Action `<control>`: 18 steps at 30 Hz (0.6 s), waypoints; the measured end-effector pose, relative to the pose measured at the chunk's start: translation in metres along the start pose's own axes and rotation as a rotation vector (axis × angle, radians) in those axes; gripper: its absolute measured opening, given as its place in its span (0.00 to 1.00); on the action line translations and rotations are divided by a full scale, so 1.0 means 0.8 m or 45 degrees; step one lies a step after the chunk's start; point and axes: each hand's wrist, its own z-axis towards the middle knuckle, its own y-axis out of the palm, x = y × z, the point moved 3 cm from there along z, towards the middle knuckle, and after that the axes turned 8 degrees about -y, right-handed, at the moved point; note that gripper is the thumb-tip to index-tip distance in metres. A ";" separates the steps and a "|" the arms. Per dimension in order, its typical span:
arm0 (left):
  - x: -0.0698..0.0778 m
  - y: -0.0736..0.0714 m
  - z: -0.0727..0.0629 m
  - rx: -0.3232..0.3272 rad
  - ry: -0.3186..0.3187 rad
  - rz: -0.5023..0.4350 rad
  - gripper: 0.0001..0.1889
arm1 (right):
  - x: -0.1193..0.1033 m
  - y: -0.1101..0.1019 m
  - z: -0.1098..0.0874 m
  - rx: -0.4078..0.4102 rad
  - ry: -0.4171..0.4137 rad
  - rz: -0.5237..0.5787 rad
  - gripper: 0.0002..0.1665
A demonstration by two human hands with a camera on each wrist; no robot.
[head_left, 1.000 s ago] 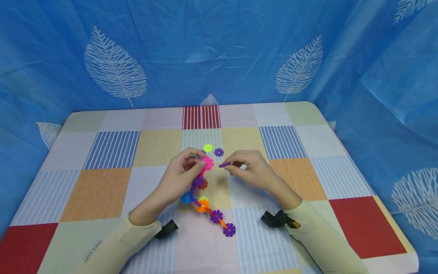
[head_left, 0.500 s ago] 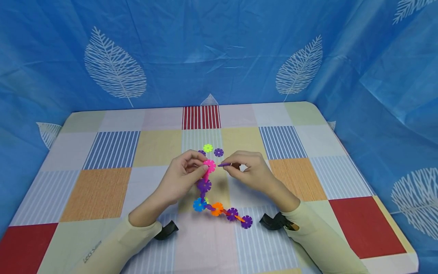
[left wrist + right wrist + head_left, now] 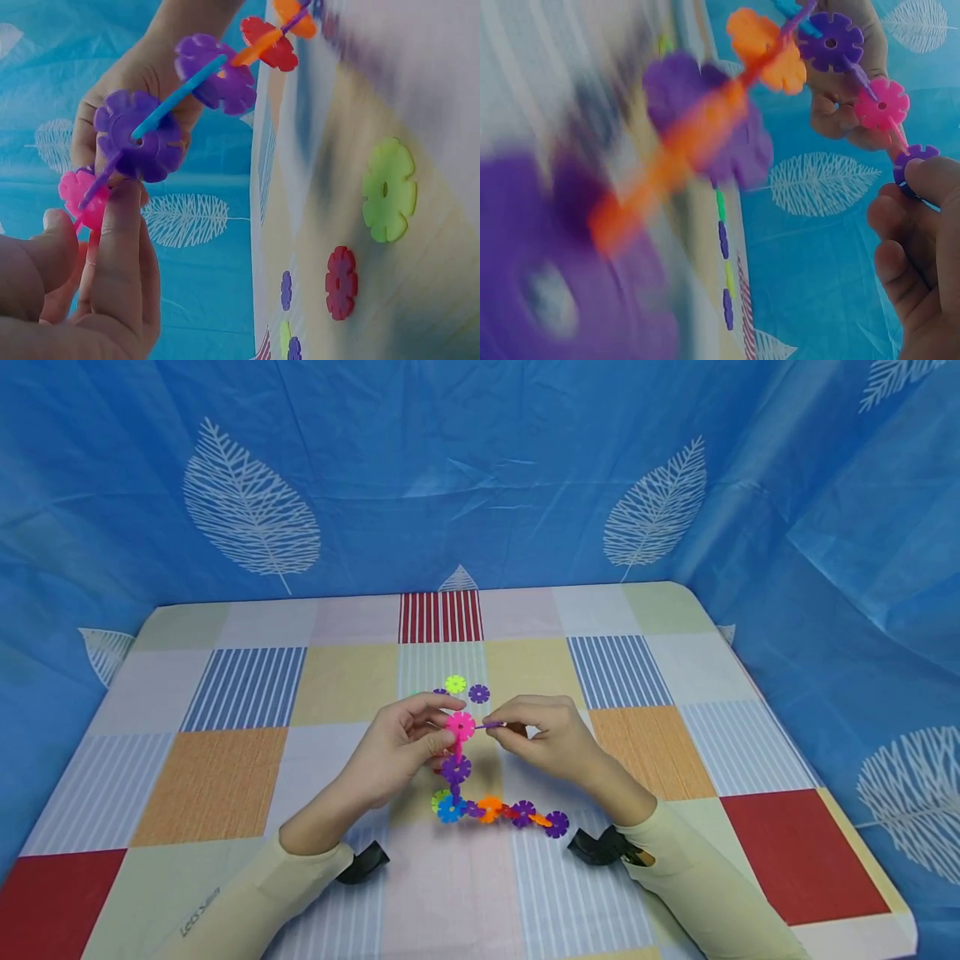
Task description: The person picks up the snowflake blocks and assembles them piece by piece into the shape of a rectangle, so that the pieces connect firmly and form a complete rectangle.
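Observation:
My left hand [image 3: 397,747] pinches a pink flower-shaped notched disc [image 3: 461,726] at the upper end of a chain of linked plastic discs. Below it hang a purple disc [image 3: 456,769] and a blue disc [image 3: 450,810]. From there the chain runs right through an orange disc [image 3: 491,810] to a purple end disc [image 3: 557,824]. Between thumb and fingers, my right hand [image 3: 551,731] holds another purple disc [image 3: 917,156], edge-on in the head view. Its edge meets the pink disc's right side, with a second pink disc [image 3: 459,748] just beneath.
Beyond the hands lie a loose lime-green disc [image 3: 455,683] and a purple disc [image 3: 479,693]. The left wrist view shows a red disc [image 3: 342,283] and a nearer lime-green disc [image 3: 389,189] on the patchwork tablecloth [image 3: 345,685]. A blue leaf-print curtain [image 3: 465,468] surrounds the table.
The chain's lower end has swung right and slightly up. The pink disc has shifted slightly right, and the gap between it and the right hand's purple disc has closed.

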 end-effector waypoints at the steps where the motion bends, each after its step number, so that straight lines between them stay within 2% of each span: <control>1: 0.000 0.000 0.000 -0.007 -0.004 -0.008 0.18 | 0.000 0.000 0.000 0.004 -0.008 -0.001 0.06; 7: 0.001 0.003 0.000 -0.034 -0.003 -0.018 0.20 | -0.002 0.001 0.000 0.026 -0.036 -0.011 0.06; 11: 0.000 0.003 0.001 -0.027 0.011 0.017 0.18 | -0.001 0.003 -0.002 0.020 -0.038 -0.022 0.05; 18: -0.001 0.004 0.002 -0.010 0.022 0.061 0.17 | -0.001 0.005 -0.003 -0.003 -0.001 0.013 0.08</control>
